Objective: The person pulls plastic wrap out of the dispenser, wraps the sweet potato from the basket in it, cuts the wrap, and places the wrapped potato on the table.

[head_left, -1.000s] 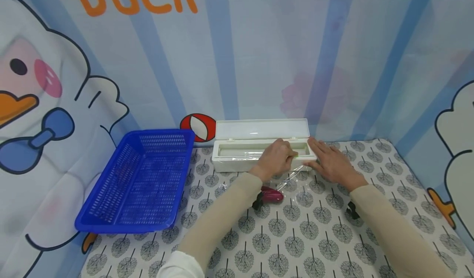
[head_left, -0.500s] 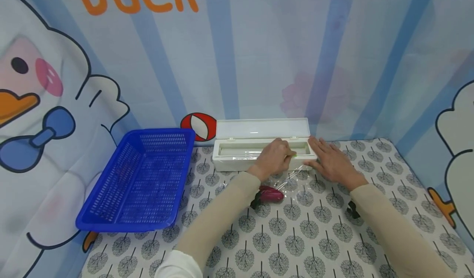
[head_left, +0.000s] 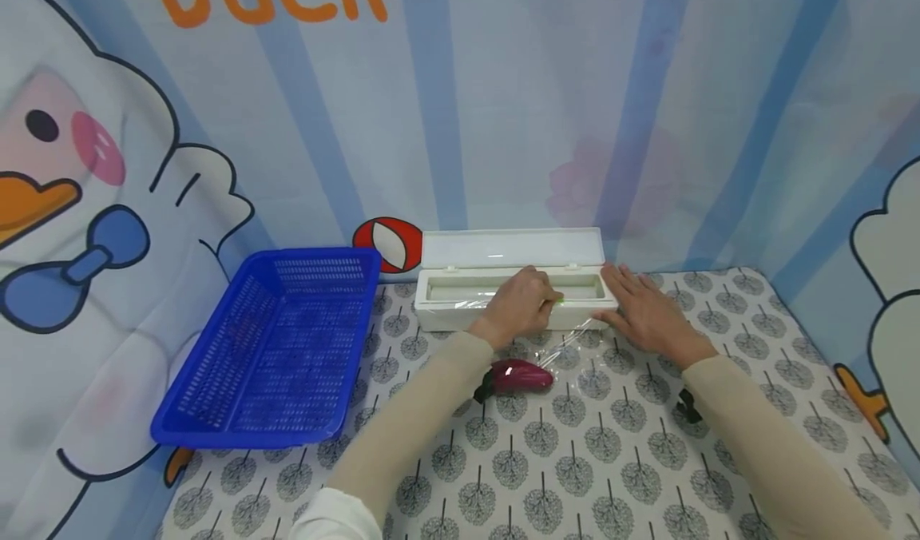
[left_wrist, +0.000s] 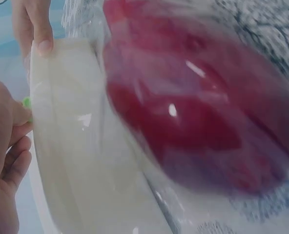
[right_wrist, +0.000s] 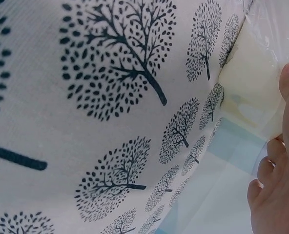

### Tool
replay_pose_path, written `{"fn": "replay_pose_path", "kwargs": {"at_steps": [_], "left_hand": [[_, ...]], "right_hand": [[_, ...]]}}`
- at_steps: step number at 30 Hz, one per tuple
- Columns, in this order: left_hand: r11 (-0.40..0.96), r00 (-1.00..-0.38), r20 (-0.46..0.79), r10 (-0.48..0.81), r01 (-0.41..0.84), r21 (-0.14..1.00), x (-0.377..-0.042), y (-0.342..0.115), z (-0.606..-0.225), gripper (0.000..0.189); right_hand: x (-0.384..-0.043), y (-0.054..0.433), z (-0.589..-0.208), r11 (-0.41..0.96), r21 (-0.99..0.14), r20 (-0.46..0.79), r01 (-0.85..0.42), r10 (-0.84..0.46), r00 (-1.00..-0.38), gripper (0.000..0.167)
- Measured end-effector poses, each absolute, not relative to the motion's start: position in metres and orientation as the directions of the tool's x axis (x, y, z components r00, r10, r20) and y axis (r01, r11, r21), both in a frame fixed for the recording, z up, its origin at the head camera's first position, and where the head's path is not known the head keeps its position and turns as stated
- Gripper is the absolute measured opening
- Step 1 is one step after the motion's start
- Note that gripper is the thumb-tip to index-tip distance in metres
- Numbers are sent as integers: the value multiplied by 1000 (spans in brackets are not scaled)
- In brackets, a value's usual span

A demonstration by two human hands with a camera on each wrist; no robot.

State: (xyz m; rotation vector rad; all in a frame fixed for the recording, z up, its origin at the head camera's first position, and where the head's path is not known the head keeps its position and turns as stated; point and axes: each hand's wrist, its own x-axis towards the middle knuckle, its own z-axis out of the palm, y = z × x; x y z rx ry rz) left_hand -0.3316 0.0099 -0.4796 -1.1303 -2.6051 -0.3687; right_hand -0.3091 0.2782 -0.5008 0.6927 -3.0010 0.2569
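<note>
A white cling film dispenser [head_left: 446, 316] stands at the back of the table, its lid raised. My left hand [head_left: 519, 304] pinches the small green slider [head_left: 561, 300] at the dispenser's front edge. My right hand [head_left: 650, 316] rests against the dispenser's right end, fingers straight and thumb on the front corner. Clear cling film [head_left: 571, 344] runs from the front edge down onto the table. A purple eggplant [head_left: 521, 375] with a dark stem end lies in front of the dispenser; in the left wrist view the eggplant [left_wrist: 183, 112] shows glossy under film.
A blue plastic basket [head_left: 287, 436] stands at the left. The table wears a white cloth [head_left: 575, 516] printed with trees. A cartoon-printed curtain [head_left: 503, 85] hangs right behind the dispenser.
My left hand has slid left along the dispenser's front edge with the green slider, and more of the eggplant shows beside the forearm. The right hand keeps its place.
</note>
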Motion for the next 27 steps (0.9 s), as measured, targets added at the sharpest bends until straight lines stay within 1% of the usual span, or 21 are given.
{"fn": "replay_pose_path", "kwargs": {"at_steps": [11, 18, 27], "left_hand": [[673, -686, 301, 662, 721, 165, -329, -7, -474, 26], [682, -690, 294, 661, 716, 147, -329, -13, -473, 27], [680, -704, 274, 655, 708, 191, -328, -22, -471, 27]], "right_hand": [[-308, 278, -500, 868, -181, 125, -462, -446, -886, 86], [-308, 278, -499, 870, -183, 115, -458, -444, -889, 86], [-307, 278, -498, 869, -182, 103, -459, -448, -888, 86]]}}
